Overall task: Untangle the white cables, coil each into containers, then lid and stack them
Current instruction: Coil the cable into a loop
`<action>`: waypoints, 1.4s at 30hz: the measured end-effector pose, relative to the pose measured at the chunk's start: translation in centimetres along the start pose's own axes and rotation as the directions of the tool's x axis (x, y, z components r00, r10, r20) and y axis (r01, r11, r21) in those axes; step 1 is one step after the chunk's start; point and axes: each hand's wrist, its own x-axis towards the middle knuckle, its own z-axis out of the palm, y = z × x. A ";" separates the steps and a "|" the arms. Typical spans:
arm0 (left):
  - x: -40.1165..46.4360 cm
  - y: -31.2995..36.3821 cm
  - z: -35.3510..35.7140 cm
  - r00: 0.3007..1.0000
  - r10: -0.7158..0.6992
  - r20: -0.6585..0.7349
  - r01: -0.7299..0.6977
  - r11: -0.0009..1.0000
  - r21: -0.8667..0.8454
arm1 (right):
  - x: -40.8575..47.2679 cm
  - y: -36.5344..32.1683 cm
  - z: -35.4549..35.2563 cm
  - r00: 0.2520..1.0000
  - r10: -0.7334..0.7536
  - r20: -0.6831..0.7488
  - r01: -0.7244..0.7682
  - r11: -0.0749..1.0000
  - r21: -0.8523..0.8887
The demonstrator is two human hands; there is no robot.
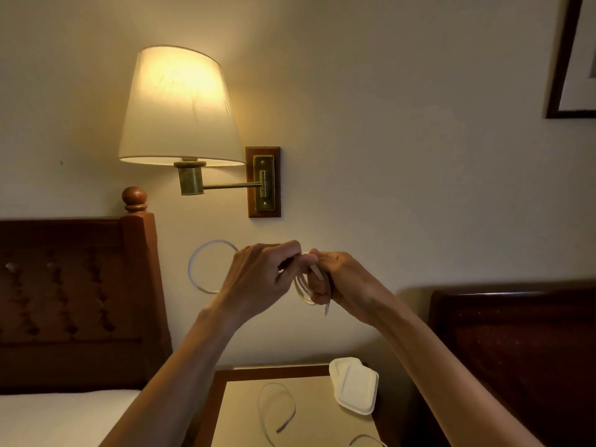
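**Two hands winding a white cable above a bedside desk**

At far left stands a dark carved wooden headboard point(64, 298) with a turned ball finial, above a strip of white bed linen point(54, 417). A wall lamp point(179, 106) with a pale tapered fabric shade and a brass swing arm on a wooden backplate is lit above it.

A thin, smooth white cable point(197, 269) arcs in a round loop against the cream wall, leading into the left hand point(258, 279). This hand's grip is closed, fingers pinched around the cable. Just beside it and touching at the fingertips, the right hand point(342, 282) is also closed, holding a small bundle of cable coils point(304, 290) that hangs between the two hands; a short stiff end projects downward. Whether loop and coils are one cable cannot be told, since the fingers hide the join.

Below, on the flat beige-topped, wood-edged desk point(238, 414), a second cable point(277, 404) lies in a loose open curve. To its right rest two white rounded-square containers point(354, 387), matte, overlapping. A further cable end point(367, 439) shows at the lower edge. At far right rises a glossy dark headboard point(516, 350).
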 end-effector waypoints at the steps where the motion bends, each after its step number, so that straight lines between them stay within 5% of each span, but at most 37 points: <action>1: 0.0 -0.2 0.0 1.000 -0.001 0.001 0.001 0.999 -0.035 | -0.2 -0.3 0.0 0.999 0.014 0.034 -0.015 1.000 0.013; 5: 0.0 -1.2 0.4 0.996 -0.075 0.038 0.083 0.957 -0.278 | -0.8 -1.3 -0.7 0.981 0.078 0.176 -0.095 0.991 0.093; 8: -0.1 -2.3 0.9 0.978 -0.201 0.049 0.204 0.892 -0.404 | -0.5 -1.9 -1.5 0.967 0.111 0.230 -0.183 0.929 0.321; 13: -2.2 -5.2 2.6 0.949 -0.297 0.103 0.312 0.857 -0.411 | 0.6 -2.4 -3.0 0.974 0.052 0.220 -0.173 0.797 0.579; 22: -8.9 -9.4 5.8 0.920 -0.387 0.066 0.387 0.869 -0.308 | 1.1 -2.6 -4.6 0.995 0.027 0.098 -0.084 0.762 0.642; 24: -9.6 -8.9 5.7 0.895 -0.418 0.159 0.445 0.865 -0.232 | 1.2 -2.6 -4.9 0.999 0.035 0.020 -0.040 0.780 0.625; 26: -9.1 -6.4 5.3 0.827 -0.365 0.428 0.465 0.872 -0.153 | 1.7 -2.4 -4.7 0.997 0.042 -0.071 0.009 0.805 0.594; 28: -7.5 -2.7 4.8 0.747 -0.181 0.639 0.317 0.942 -0.105 | 2.4 -1.7 -4.0 0.990 0.038 -0.136 0.036 0.864 0.502; 30: -5.9 0.1 4.1 0.729 -0.043 0.683 0.153 0.983 -0.102 | 2.9 -0.7 -3.3 0.983 0.000 -0.181 0.057 0.949 0.310; 35: -2.3 2.0 0.9 0.912 0.166 0.375 -0.051 0.953 -0.299 | 2.5 1.1 -2.1 0.992 -0.063 -0.107 0.055 0.996 -0.071; 38: -0.7 0.4 -0.1 0.981 0.107 0.162 -0.063 0.964 -0.257 | 1.3 1.2 -1.5 0.996 -0.087 -0.033 0.079 0.979 -0.189; 42: 0.2 -1.8 0.1 1.000 0.012 0.022 -0.009 0.989 -0.146 | 0.7 1.1 -0.5 0.999 -0.039 -0.016 0.037 0.992 -0.118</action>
